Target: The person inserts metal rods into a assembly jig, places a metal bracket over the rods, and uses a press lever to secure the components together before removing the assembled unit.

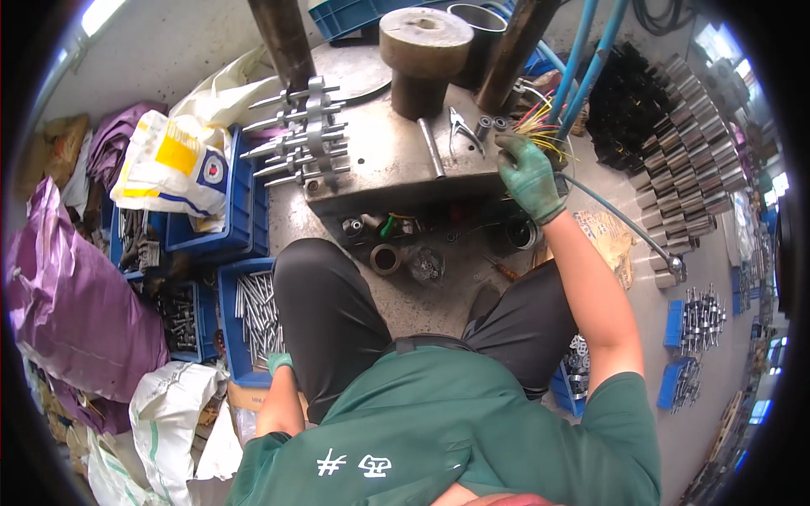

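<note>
My right hand (530, 175), in a green glove, is at the right front corner of a steel press table (371, 139). Its fingers are curled; what they hold, if anything, is hidden. Close by are small metal bushings (483, 126), a bundle of coloured wires (540, 126) and a pair of pliers (464, 131). A metal rod (431, 148) lies farther left on the table. Down beside my left knee, my gloved left hand (279, 362) is at a blue bin (240, 368) of steel pins (260, 312); its fingers are mostly hidden.
Stacked shafts with discs (319, 131) stand on the table's left side, near a thick steel ram block (424, 51). Blue crates (249, 202) and sacks (76, 295) crowd the left. Stacked metal tubes (692, 143) and a hose (620, 211) lie right.
</note>
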### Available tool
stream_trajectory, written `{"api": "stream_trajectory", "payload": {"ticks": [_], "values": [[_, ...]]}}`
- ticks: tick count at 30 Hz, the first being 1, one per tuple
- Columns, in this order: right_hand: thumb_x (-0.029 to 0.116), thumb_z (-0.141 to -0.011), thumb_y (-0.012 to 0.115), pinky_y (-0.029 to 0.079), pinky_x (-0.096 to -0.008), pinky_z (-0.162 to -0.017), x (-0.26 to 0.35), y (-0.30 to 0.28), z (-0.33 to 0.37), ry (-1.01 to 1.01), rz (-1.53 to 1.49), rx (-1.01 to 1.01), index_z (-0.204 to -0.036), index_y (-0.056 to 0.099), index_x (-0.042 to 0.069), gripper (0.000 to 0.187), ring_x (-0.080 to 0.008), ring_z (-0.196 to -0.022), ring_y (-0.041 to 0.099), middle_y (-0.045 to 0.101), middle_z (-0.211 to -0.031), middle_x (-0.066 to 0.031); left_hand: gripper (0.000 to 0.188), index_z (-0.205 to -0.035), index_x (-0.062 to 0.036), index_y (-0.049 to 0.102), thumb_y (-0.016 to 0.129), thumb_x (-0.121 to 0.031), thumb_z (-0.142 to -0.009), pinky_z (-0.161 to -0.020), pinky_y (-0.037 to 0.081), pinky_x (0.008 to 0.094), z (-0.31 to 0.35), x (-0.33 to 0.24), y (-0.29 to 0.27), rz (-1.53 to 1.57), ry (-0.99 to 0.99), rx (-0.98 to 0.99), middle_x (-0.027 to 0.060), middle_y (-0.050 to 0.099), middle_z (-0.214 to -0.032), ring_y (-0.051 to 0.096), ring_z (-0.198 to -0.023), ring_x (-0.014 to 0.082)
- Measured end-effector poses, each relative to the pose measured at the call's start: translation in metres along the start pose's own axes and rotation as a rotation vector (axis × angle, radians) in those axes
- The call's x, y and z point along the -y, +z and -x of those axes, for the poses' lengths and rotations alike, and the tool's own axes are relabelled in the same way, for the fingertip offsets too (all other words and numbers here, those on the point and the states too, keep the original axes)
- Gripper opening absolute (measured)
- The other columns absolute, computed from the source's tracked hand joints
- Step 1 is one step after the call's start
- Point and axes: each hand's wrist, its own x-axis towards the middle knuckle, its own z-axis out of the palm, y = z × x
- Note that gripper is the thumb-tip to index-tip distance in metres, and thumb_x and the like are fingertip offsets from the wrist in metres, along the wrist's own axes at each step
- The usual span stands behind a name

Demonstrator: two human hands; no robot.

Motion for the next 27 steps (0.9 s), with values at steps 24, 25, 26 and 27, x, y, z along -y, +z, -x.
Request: {"api": "stream_trajectory", "payload": {"ticks": [24,25,26,27], "values": [[0.022,-0.088,0.071,0.053,-0.0439,-0.09,-0.058,0.046,-0.026,0.188,0.453,0.12,-0.095,0.08,0.014,0.014,-0.0305,-0.101,0.07,0.074,-0.105,-0.0073,0.056,-0.133,-0.0014,0.07,0.075,-0.045,-0.097,-0.112,0.053,0.0355,0.191,-0.433,-0.18,0.421,1.393,0.237,0.009,0.077,-0.126,0.071,-0.122,0.0233],[0.023,-0.088,0.072,0.052,-0.0442,-0.09,-0.049,0.045,-0.034,0.187,0.421,0.106,-0.093,0.08,0.015,0.013,-0.0309,-0.101,0.07,0.074,-0.105,-0.0075,0.06,-0.141,-0.0001,0.065,0.075,-0.042,-0.099,-0.11,0.055,0.0353,0.149,-0.43,-0.163,0.29,1.58,0.168,0.0114,0.074,-0.134,0.07,-0.123,0.0229],[0.024,-0.088,0.073,0.052,-0.0449,-0.089,-0.048,0.043,-0.034,0.181,0.384,0.051,-0.093,0.08,0.014,0.013,-0.0317,-0.101,0.07,0.074,-0.103,-0.0079,0.059,-0.143,0.0005,0.064,0.072,-0.04,-0.101,-0.11,0.055,0.0357,0.15,-0.43,-0.154,0.347,1.505,0.253,0.0126,0.072,-0.136,0.069,-0.123,0.0235],[0.024,-0.087,0.073,0.052,-0.0456,-0.089,-0.049,0.041,-0.032,0.179,0.349,-0.001,-0.093,0.08,0.014,0.014,-0.0325,-0.1,0.069,0.074,-0.102,-0.0083,0.058,-0.145,0.0012,0.062,0.07,-0.038,-0.103,-0.111,0.054,0.0361,0.171,-0.435,-0.151,0.398,1.425,0.341,0.0137,0.07,-0.139,0.069,-0.124,0.0241]]}}
